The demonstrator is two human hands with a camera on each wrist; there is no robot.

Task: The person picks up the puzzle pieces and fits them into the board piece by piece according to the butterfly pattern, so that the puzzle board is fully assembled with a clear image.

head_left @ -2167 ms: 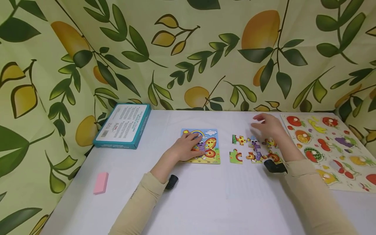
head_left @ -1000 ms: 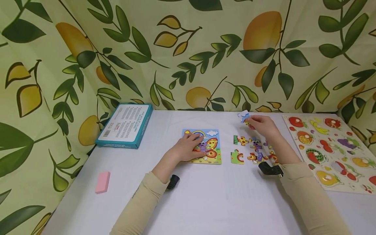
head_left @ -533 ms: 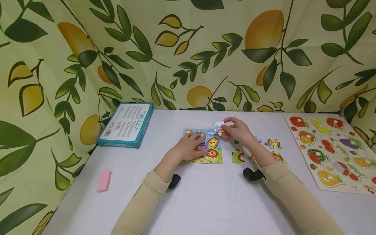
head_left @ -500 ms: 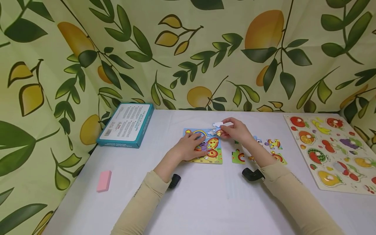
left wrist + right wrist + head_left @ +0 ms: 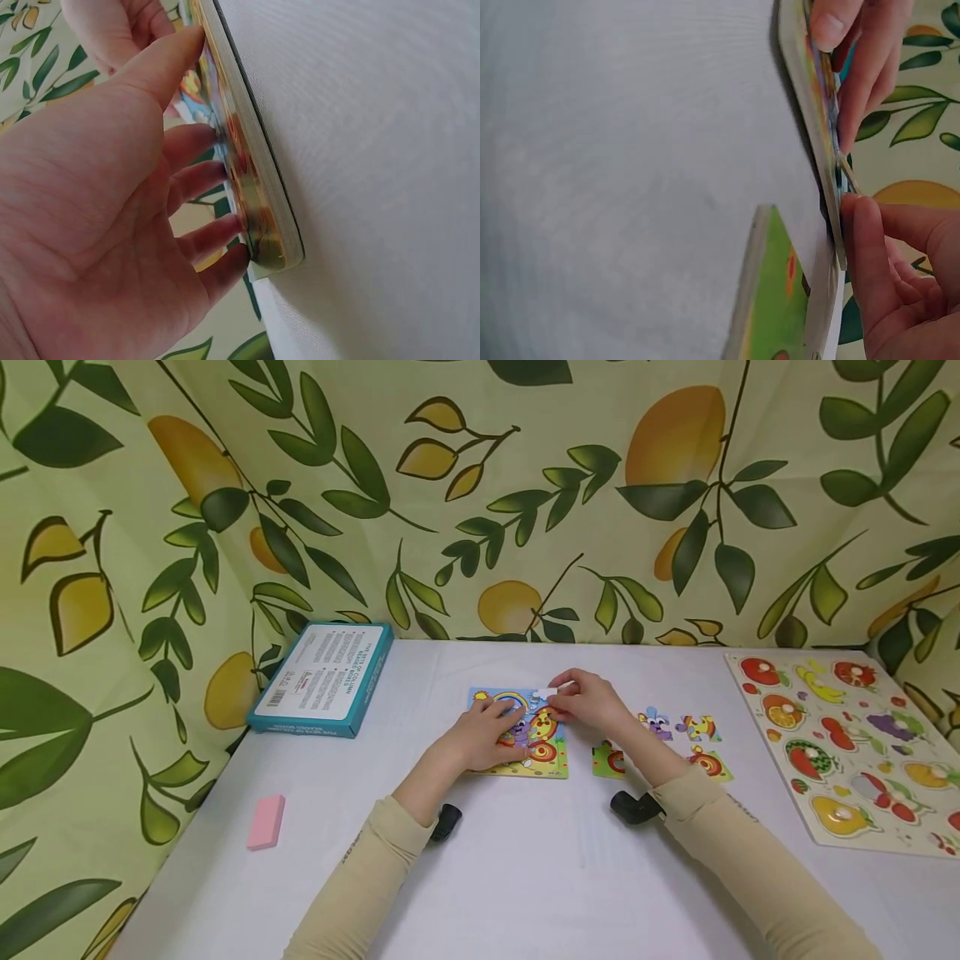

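Loose pieces [image 5: 701, 728] lie right of puzzle board [image 5: 551, 767], box [image 5: 322, 681] left

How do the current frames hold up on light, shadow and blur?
Head: fairly even light, small print on the box unreadable; left wrist: dimmer, dark shadow beside the puzzle board on the white table, board's picture soft; right wrist: also dim, close green piece soft-edged, shadow along the board's edge.

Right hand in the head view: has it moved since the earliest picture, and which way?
Yes: the right hand has moved left, away from the fruit board, to the upper right corner of the butterfly puzzle.
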